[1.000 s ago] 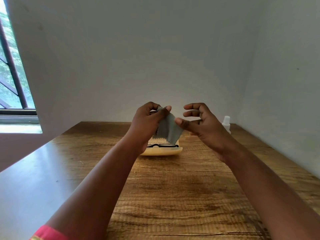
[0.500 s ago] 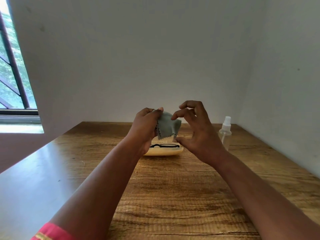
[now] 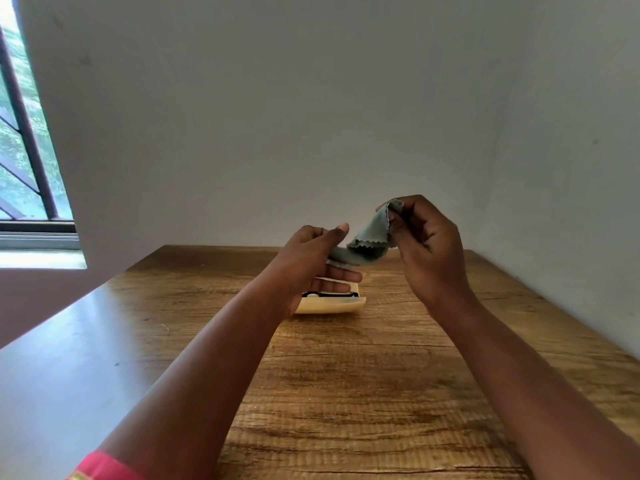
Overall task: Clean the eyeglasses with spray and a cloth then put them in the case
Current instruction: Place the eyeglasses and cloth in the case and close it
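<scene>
A grey-green cleaning cloth with a zigzag edge hangs between both hands above the table. My right hand pinches its upper corner, raised and to the right. My left hand grips its lower end between thumb and fingers. Below and behind my left hand lies an open cream eyeglass case with the black-framed eyeglasses inside it. The spray bottle is hidden behind my right hand.
The wooden table runs into a corner of white walls at the back and right. A window with dark bars is at the far left. A pink sleeve edge shows at the bottom left.
My right hand took hold of the cloth's corner and lifted it up and to the right, stretching the cloth out. It now covers the spray bottle seen earlier.
</scene>
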A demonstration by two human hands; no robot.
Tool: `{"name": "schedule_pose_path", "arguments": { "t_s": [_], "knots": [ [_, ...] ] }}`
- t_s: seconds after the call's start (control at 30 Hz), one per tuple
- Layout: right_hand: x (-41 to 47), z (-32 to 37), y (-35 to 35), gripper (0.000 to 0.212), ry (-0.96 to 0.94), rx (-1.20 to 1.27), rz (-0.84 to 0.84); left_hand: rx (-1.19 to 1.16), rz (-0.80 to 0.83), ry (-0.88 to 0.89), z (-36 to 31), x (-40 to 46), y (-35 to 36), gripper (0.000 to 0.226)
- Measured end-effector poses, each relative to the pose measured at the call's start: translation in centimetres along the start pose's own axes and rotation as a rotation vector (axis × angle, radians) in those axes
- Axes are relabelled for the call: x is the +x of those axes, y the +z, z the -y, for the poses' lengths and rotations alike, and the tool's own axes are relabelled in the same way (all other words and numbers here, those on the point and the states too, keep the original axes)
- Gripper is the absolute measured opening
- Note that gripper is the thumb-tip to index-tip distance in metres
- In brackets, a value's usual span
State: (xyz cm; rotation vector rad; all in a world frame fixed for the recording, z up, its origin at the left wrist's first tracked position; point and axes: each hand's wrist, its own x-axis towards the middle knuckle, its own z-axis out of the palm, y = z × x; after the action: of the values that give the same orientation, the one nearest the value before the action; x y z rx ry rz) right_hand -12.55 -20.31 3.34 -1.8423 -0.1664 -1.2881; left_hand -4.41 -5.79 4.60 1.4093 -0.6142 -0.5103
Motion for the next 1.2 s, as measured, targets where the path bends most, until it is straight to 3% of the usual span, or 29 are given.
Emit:
{"name": "schedule_pose_path", "arguments": {
  "t_s": [0.13, 0.37, 0.67, 0.8, 1.03, 1.2],
  "knots": [
    [0.0, 0.2, 0.0, 0.012, 0.031, -0.012, -0.032, 0.211, -0.010, 0.053, 0.4, 0.1, -0.1, 0.049],
    [-0.1, 0.8, -0.2, 0.011, 0.056, -0.034, -0.054, 0.358, 0.217, 0.142, 0.3, -0.4, 0.0, 0.051],
    [0.0, 1.0, -0.4, 0.010, 0.090, -0.056, 0.025, 0.234, 0.190, 0.285, 0.6, 0.1, 0.1, 0.031],
    [0.0, 0.8, -0.4, 0.013, 0.107, -0.076, 0.031, 0.297, 0.121, 0.347, 0.7, 0.3, -0.3, 0.014],
    [-0.1, 0.1, -0.2, 0.008, 0.260, -0.057, 0.075, 0.196, 0.121, 0.291, 0.5, 0.3, -0.4, 0.020],
    [-0.3, 0.4, -0.3, 0.016, 0.425, 0.014, 0.053, 0.103, 0.079, 0.180, 0.5, 0.4, -0.5, 0.020]
  ]
}}
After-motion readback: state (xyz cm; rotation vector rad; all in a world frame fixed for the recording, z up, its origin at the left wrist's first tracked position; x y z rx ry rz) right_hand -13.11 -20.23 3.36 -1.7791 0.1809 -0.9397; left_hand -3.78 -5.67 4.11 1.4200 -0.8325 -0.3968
